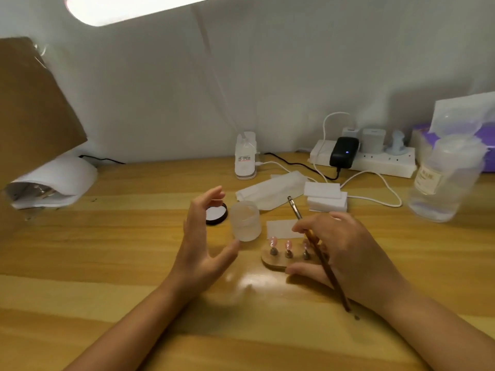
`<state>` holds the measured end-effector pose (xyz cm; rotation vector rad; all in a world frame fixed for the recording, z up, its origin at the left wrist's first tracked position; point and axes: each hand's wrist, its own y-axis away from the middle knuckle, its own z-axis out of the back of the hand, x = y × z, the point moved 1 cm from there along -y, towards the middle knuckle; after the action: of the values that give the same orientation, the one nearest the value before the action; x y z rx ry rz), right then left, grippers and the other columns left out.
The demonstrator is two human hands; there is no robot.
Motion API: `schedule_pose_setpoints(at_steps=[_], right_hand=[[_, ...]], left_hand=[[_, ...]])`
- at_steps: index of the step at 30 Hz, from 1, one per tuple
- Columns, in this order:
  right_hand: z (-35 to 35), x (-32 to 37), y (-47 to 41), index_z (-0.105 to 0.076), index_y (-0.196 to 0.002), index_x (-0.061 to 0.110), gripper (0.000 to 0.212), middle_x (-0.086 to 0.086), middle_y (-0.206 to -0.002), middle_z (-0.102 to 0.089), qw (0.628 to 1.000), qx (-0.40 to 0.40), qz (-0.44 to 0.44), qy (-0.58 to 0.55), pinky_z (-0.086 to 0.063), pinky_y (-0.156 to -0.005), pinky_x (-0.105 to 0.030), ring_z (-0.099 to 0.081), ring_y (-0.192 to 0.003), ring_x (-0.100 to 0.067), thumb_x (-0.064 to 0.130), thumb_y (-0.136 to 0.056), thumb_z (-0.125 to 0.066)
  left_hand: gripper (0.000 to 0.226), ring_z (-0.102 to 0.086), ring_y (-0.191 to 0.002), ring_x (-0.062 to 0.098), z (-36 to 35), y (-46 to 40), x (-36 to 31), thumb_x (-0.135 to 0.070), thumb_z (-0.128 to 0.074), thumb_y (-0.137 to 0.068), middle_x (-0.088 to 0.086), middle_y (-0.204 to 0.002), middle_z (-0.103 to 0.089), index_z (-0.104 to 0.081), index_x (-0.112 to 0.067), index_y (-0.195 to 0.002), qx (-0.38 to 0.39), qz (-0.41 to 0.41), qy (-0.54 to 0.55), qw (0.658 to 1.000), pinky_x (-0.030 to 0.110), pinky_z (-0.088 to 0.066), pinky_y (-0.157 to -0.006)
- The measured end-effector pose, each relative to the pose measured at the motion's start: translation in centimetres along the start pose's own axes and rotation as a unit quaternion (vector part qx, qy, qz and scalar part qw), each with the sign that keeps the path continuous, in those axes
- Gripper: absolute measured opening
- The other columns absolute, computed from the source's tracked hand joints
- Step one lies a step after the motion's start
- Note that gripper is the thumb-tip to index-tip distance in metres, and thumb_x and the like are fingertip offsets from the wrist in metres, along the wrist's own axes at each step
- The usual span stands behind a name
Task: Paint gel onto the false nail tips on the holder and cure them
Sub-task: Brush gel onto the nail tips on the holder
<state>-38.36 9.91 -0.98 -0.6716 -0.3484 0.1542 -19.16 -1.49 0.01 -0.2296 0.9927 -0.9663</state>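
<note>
Holding a thin brush (316, 245) pinched between its fingers, the person's right hand (345, 253) rested on the wooden table (107, 263), with the brush's metal end pointing up and away from the grip. Just beside that grip, toward the left hand, stood the small wooden holder (273, 259) carrying three pink false nail tips (288, 245) upright on pegs. The left hand (203, 236) hovered spread and empty, curved toward a frosted jar (245, 220) just beyond its fingertips. A black lid (216, 213) lay behind the jar. To do this step well, the left hand would likely steady the jar so the brush could load gel lightly.
</note>
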Motion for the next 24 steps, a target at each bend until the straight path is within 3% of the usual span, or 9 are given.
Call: schedule_pose_setpoints(at_steps=[4, 6, 8, 10, 13, 15, 17, 20, 24], right_hand=[[0.0, -0.2, 0.1, -0.062, -0.099, 0.018, 0.056, 0.009, -0.087, -0.067, 1.0, 0.006, -0.02, -0.007, -0.039, -0.091, -0.027, -0.06, -0.079, -0.006, 0.061, -0.062, -0.065], [0.2, -0.3, 0.2, -0.062, -0.1, 0.019, 0.057, 0.01, -0.088, -0.066, 0.999, -0.004, -0.034, -0.021, -0.039, -0.091, -0.027, -0.058, -0.082, -0.002, 0.064, -0.065, -0.06], [0.4, -0.4, 0.2, -0.061, -0.099, 0.019, 0.054, 0.012, -0.088, -0.064, 0.997, -0.032, -0.055, -0.047, -0.039, -0.087, -0.021, -0.054, -0.086, 0.001, 0.062, -0.067, -0.058], [0.8, -0.5, 0.4, -0.059, -0.098, 0.022, 0.046, 0.02, -0.087, -0.057, 0.989, -0.062, -0.096, -0.096, -0.04, -0.079, -0.014, -0.052, -0.083, 0.004, 0.059, -0.071, -0.057], [1.4, -0.6, 0.5, -0.05, -0.09, 0.038, 0.022, 0.021, -0.078, -0.057, 0.965, -0.101, -0.17, -0.174, -0.043, -0.069, -0.008, -0.054, -0.083, 0.005, 0.055, -0.076, -0.05], [1.5, -0.7, 0.6, -0.053, -0.085, 0.036, 0.017, 0.016, -0.087, -0.06, 0.945, -0.131, -0.204, -0.221, -0.045, -0.065, -0.009, -0.056, -0.082, 0.002, 0.05, -0.077, -0.048], [1.6, -0.8, 0.6, -0.056, -0.082, 0.03, 0.018, 0.012, -0.086, -0.061, 0.931, -0.142, -0.228, -0.246, -0.044, -0.062, -0.01, -0.057, -0.076, -0.001, 0.046, -0.078, -0.05], [1.4, -0.8, 0.6, -0.055, -0.078, 0.028, 0.007, 0.002, -0.075, -0.058, 0.918, -0.143, -0.26, -0.262, -0.042, -0.051, -0.014, -0.052, -0.059, -0.004, 0.035, -0.08, -0.053], [1.3, -0.9, 0.5, -0.053, -0.078, 0.025, 0.015, 0.001, -0.069, -0.055, 0.907, -0.158, -0.296, -0.255, -0.036, -0.042, -0.012, -0.048, -0.049, -0.002, 0.036, -0.085, -0.045]], left_hand=[[0.063, -0.046, -0.111, 0.013, 0.5, 0.7, 0.6, -0.035, -0.058, -0.074, -0.008, -0.121, -0.045, -0.032, -0.039, -0.131, -0.016, -0.101, -0.088, 0.991, 0.051, -0.041, -0.09], [0.06, -0.044, -0.11, 0.002, 0.5, 0.5, 0.6, -0.039, -0.059, -0.076, -0.024, -0.122, -0.041, -0.033, -0.043, -0.13, -0.029, -0.114, -0.099, 0.988, 0.046, -0.04, -0.088], [0.047, -0.043, -0.104, -0.005, 0.2, 0.4, 0.4, -0.051, -0.055, -0.082, -0.031, -0.119, -0.04, -0.042, -0.032, -0.122, -0.034, -0.125, -0.105, 0.986, 0.039, -0.039, -0.084], [0.044, -0.046, -0.089, 0.001, -0.3, 0.5, -0.2, -0.054, -0.048, -0.086, -0.016, -0.106, -0.05, -0.045, -0.018, -0.111, -0.031, -0.145, -0.119, 0.982, 0.035, -0.04, -0.076], [0.032, -0.045, -0.065, 0.007, -1.4, 0.7, -1.3, -0.049, -0.051, -0.087, 0.0, -0.074, -0.054, -0.048, -0.017, -0.088, -0.006, -0.165, -0.112, 0.98, 0.028, -0.043, -0.055], [0.032, -0.036, -0.05, 0.003, -2.1, 0.8, -1.7, -0.046, -0.057, -0.081, -0.009, -0.059, -0.045, -0.051, -0.015, -0.073, 0.023, -0.15, -0.128, 0.98, 0.018, -0.037, -0.041], [0.032, -0.028, -0.045, -0.001, -2.4, 0.8, -1.5, -0.046, -0.058, -0.075, -0.017, -0.056, -0.037, -0.053, -0.016, -0.068, 0.06, -0.112, -0.144, 0.981, 0.01, -0.027, -0.04], [0.032, -0.029, -0.044, -0.007, -2.4, 0.7, -0.8, -0.051, -0.055, -0.076, -0.017, -0.053, -0.036, -0.059, -0.019, -0.077, 0.085, -0.061, -0.121, 0.987, 0.009, -0.025, -0.041], [0.039, -0.033, -0.042, -0.004, -2.4, 0.7, -0.4, -0.059, -0.051, -0.074, -0.015, -0.05, -0.041, -0.068, -0.029, -0.092, 0.11, -0.011, -0.129, 0.985, 0.011, -0.024, -0.041]])
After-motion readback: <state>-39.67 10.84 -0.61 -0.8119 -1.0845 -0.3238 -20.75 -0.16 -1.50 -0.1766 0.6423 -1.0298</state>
